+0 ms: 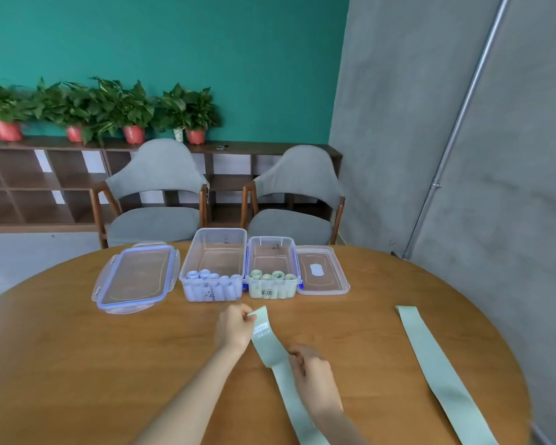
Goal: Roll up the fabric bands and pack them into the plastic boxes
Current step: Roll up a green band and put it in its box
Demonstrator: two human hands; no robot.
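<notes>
Spanning the lower frame, the round wooden table (77, 364) carries all task items. Beyond its far edge stand 2 grey chairs (156, 194), with a low shelf (29, 184) of potted plants (109, 107) against the teal wall.

Green band 1 (270, 348) lies near the table's middle front, running from the near edge up toward the boxes; its far end is lifted off the surface and carries a pale label. Green band 2 (437, 367) lies flat and unrolled well to the right, touching neither hand.

Clear boxes sit side by side at the far middle, both open. The left box (214, 248) holds a row of pale blue rolls (212, 277) at its near end. The right box (272, 252), with blue clips, holds 4 green rolls (272, 276) at its near end. A blue-rimmed lid (135, 279) lies flat just left of the left box; a plain lid (321, 271) lies just right of the right box, touching it or nearly so.

The left hand (235, 327) pinches the lifted far end of band 1, fingers curled narrow around its edge. The right hand (312, 374) rests over band 1 nearer the person, fingers curled close at the band's right edge; it appears to pinch the fabric, though the contact is partly hidden by the hand itself. Both forearms are bare.
</notes>
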